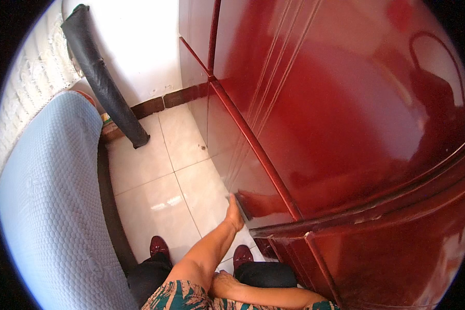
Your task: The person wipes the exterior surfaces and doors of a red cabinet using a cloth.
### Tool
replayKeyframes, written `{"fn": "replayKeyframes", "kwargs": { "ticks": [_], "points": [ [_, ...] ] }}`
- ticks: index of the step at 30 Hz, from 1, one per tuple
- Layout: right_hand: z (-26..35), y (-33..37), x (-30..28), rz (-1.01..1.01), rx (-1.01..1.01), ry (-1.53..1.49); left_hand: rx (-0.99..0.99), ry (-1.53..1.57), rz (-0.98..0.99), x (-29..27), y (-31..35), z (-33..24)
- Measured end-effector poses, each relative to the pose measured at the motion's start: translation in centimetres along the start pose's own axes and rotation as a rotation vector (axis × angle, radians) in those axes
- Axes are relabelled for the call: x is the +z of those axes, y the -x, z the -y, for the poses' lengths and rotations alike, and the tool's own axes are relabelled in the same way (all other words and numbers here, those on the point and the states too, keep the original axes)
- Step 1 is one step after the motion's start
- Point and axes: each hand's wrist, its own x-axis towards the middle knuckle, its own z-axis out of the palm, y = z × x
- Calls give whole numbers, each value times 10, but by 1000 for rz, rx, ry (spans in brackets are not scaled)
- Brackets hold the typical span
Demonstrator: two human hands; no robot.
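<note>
My left arm reaches forward and down to the lower front of a glossy dark-red cabinet [346, 119]. My left hand [234, 215] is closed beside the cabinet's bottom panel, thumb upward, against a narrow dark edge. Its other fingers are turned away, so what they grip is hidden. My right forearm crosses in from the lower right. My right hand [225, 284] lies low beside my left elbow, over my dark-trousered leg; its fingers are partly covered and their pose is unclear.
A bed or seat with a light-blue quilted cover [57, 196] runs along the left. A long black wrapped roll [103, 77] leans there, its lower end on the tiled floor [150, 201]. My dark-red shoes [159, 245] stand between bed and cabinet. A white wall [134, 46] is behind.
</note>
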Motion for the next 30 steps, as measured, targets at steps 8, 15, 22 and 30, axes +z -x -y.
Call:
{"fn": "replayKeyframes", "kwargs": {
  "ticks": [8, 15, 22, 30],
  "points": [
    [5, 4, -9, -68, -31, -37, 1016, -839, -133, 113, 51, -48],
    [8, 2, -6, -93, -37, -68, 1263, -986, -7, 120, 90, -27],
    [1, -7, 14, -146, -108, 107, 516, -464, 58, 53, -14, -129],
    [-14, -12, 20, -118, -184, 79, 202, -233, -94, -34, -39, -9]
  ]
}}
